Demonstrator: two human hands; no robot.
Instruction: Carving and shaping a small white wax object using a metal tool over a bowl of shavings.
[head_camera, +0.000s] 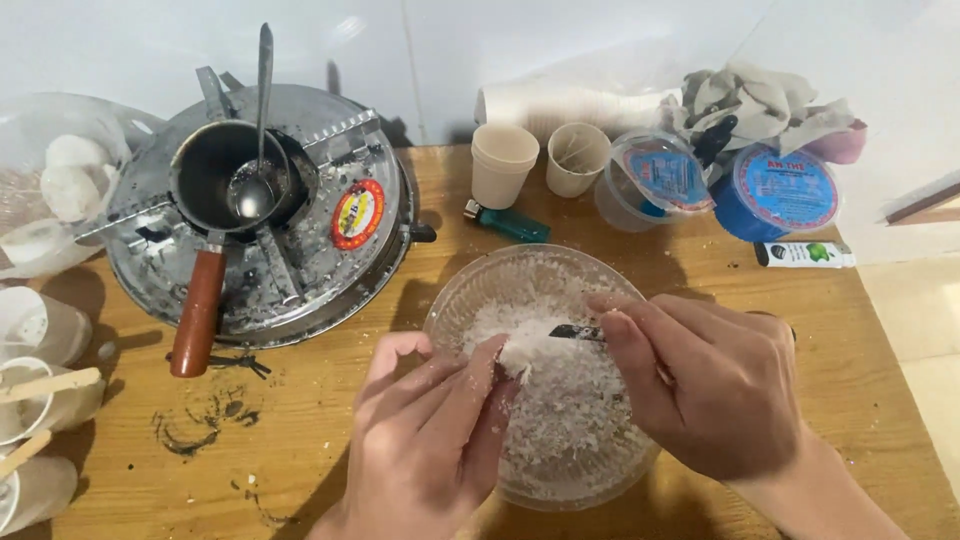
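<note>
Loosely, white shreds (565, 400) heap inside the glass bowl (480, 290).

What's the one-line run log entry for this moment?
left hand: holds white lump | right hand: scrapes it with small blade | below: glass bowl of white shavings | table: small pot on stove

Over a clear bowl (452, 310) heaped with white shavings (570, 400), the left hand (425, 440) pinches a white lump (525, 352) while the right hand (715, 385) presses a small dark blade (575, 331) against it. Behind the bowl on the wooden table (330, 420) lie a green lighter (507, 222) and two paper cups (503, 163). To the left, a small pot (215, 175) with a wooden handle and a ladle (255, 160) sits on a round metal stove (330, 270).
</note>
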